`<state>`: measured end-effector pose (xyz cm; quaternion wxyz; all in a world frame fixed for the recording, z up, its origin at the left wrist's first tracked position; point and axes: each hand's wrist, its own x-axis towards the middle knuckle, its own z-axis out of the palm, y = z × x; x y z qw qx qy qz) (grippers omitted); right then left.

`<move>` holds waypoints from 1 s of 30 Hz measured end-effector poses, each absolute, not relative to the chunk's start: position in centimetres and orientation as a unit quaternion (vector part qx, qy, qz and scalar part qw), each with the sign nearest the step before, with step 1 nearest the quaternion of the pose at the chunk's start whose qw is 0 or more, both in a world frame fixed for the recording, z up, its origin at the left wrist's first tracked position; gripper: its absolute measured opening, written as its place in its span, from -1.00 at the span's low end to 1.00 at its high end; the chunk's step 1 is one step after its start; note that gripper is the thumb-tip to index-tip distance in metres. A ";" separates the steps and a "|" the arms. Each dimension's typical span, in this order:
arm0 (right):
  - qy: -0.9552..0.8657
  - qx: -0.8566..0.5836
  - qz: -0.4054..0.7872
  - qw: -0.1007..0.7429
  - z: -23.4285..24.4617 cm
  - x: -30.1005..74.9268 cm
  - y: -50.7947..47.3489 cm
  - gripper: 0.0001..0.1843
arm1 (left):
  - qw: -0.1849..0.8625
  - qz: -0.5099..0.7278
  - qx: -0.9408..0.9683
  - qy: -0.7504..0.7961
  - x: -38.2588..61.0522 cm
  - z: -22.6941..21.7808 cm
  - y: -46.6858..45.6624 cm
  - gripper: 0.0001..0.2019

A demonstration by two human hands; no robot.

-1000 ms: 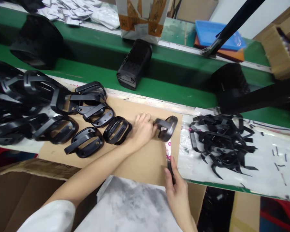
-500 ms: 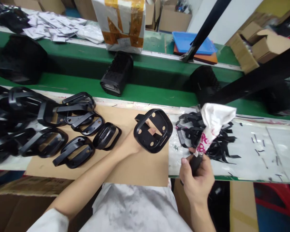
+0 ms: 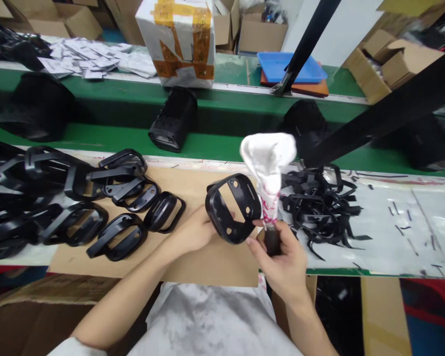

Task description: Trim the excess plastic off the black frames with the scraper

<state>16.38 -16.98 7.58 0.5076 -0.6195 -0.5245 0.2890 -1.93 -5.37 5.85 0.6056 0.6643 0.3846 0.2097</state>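
Observation:
My left hand (image 3: 198, 230) is closed on a black plastic frame (image 3: 228, 232) with a rectangular opening and round holes, held tilted above the cardboard sheet (image 3: 215, 269). Part of its grip is hidden behind the frame. My right hand (image 3: 282, 262) wraps round the dark handle of a hammer-shaped tool (image 3: 269, 173), whose head and neck are covered in white with pink marks. The head points up and away from me, just right of the frame. Fingertips of my right hand appear to meet the frame's lower right edge.
Several black frames with handles (image 3: 120, 237) lie at the left. A tangled pile of black strip-like parts (image 3: 319, 207) sits at the right, with small scraps beyond. Behind are a green ledge with black housings (image 3: 174, 118), a taped white box (image 3: 178, 44) and a slanting black bar (image 3: 385, 109).
My right hand has brought the white-covered tool leftward, close beside the frame. The frame has turned and tilted in my left hand. The view has shifted slightly.

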 end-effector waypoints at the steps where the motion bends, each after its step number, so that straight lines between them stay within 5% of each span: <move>1: -0.528 -0.631 0.287 0.490 7.5 16.6 -16.9 -0.80 | 0.602 0.188 0.672 0.388 -2.4 6.0 -5.4 -0.69; 3: -0.528 -0.652 0.281 0.465 7.2 16.8 -16.6 -0.91 | 0.590 0.144 0.689 0.396 -3.2 6.4 -5.3 -0.59; 6: -0.503 -0.669 0.309 0.452 6.5 16.6 -16.1 -0.79 | 0.567 0.112 0.716 0.392 -4.3 6.9 -5.1 -0.53; 15: -0.290 -0.595 0.563 0.494 4.5 15.0 -14.1 -0.53 | 0.267 0.142 0.845 0.441 -3.3 3.1 -4.1 -0.88; 21: -0.329 -0.625 0.494 0.507 3.8 15.8 -12.5 -0.52 | 0.132 0.125 0.892 0.414 -0.5 0.5 -2.4 -0.83; 30: -0.421 -0.659 0.373 0.498 3.6 16.8 -11.2 -0.63 | 0.092 0.113 0.886 0.441 -0.1 -0.3 -2.0 -0.79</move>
